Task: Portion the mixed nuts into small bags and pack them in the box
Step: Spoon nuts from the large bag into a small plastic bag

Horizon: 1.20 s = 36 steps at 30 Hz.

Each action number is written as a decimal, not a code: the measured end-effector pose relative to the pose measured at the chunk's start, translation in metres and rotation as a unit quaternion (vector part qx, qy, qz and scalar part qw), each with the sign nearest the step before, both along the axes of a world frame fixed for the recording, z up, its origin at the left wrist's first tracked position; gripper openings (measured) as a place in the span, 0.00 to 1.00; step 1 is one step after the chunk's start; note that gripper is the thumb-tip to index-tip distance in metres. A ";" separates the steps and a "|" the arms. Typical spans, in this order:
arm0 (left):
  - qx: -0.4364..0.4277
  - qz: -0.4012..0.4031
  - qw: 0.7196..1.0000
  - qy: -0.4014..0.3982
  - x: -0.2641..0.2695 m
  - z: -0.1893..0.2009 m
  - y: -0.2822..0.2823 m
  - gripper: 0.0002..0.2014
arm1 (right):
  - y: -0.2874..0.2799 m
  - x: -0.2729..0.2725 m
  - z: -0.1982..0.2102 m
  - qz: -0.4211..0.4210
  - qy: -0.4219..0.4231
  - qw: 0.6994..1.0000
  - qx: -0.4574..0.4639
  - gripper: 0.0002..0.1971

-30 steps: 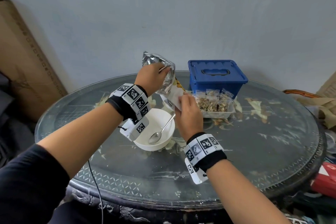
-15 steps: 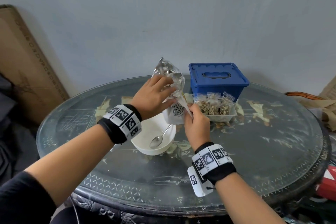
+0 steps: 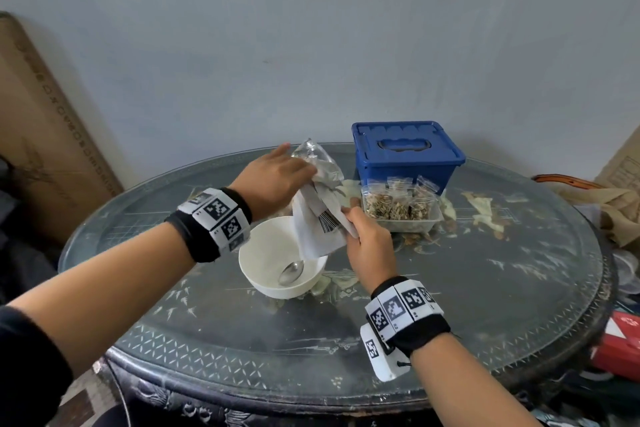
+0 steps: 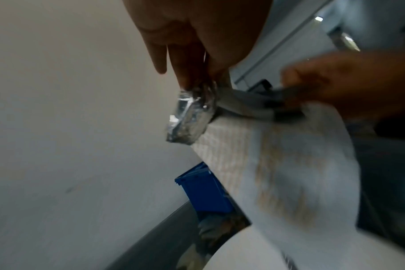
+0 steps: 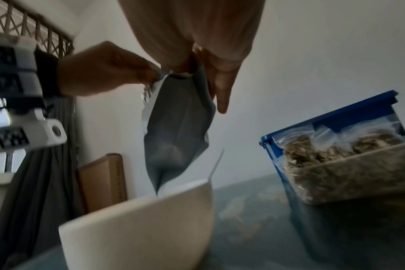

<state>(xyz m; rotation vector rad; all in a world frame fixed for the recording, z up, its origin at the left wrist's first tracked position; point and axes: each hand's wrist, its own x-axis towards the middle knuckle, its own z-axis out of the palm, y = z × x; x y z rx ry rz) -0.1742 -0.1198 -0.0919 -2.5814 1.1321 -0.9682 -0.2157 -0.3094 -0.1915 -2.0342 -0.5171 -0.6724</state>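
While the nut packet [image 3: 318,215] hangs tilted over the white bowl [image 3: 266,270], its lower end just above the rim, the left hand [image 3: 273,180] pinches its crumpled foil top and the right hand [image 3: 367,246] grips its white side by the barcode. A spoon [image 3: 291,270] lies in the bowl. Filled small bags [image 3: 398,201] stand in a clear tray [image 3: 429,224] before the closed blue box [image 3: 405,152] on the tabletop [image 3: 485,288].

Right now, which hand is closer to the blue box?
The right hand. It pinches the nut bag just in front of the blue box, by the tray. The left hand grips the bag's foil end, farther left.
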 end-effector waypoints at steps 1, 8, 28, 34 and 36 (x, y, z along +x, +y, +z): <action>-0.050 0.023 0.998 0.028 -0.003 0.007 0.000 0.13 | -0.003 -0.001 -0.005 0.004 0.008 1.000 -0.003 0.06; -0.395 0.136 0.883 0.214 -0.005 0.029 -0.015 0.12 | -0.004 -0.006 -0.026 0.002 0.010 0.999 -0.030 0.12; -0.376 -0.003 0.831 0.410 -0.005 0.039 -0.013 0.13 | -0.035 0.042 0.076 0.037 -0.012 0.980 -0.194 0.22; -0.391 -0.052 0.821 0.412 -0.004 0.039 -0.006 0.12 | -0.045 0.060 0.087 0.092 -0.051 0.921 -0.376 0.25; -0.409 -0.057 0.819 0.399 -0.003 0.037 -0.002 0.13 | -0.045 0.059 0.087 0.113 -0.058 0.922 -0.367 0.24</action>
